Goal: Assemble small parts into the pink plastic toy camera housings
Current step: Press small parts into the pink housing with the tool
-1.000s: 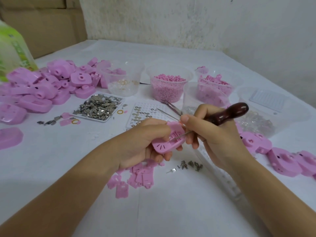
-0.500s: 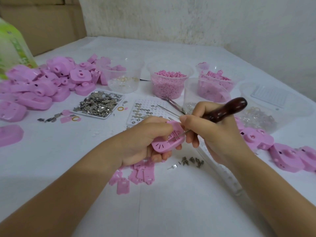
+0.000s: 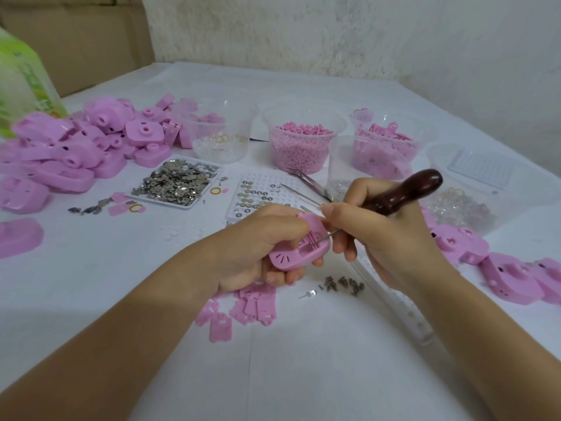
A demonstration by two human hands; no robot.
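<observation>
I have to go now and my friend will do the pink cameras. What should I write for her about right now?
Left hand: grips one pink housing, inside facing up, above the table.
Right hand: holds the wooden-handled tool, with its metal tip poking inside that housing.
Nearby: small screws and flat pink plates lie under the hands; the tray of metal pieces sits behind.
Done: cannot tell which housings are finished, the left pile or the right group.
Left: finish the held housing, then take the next.
</observation>
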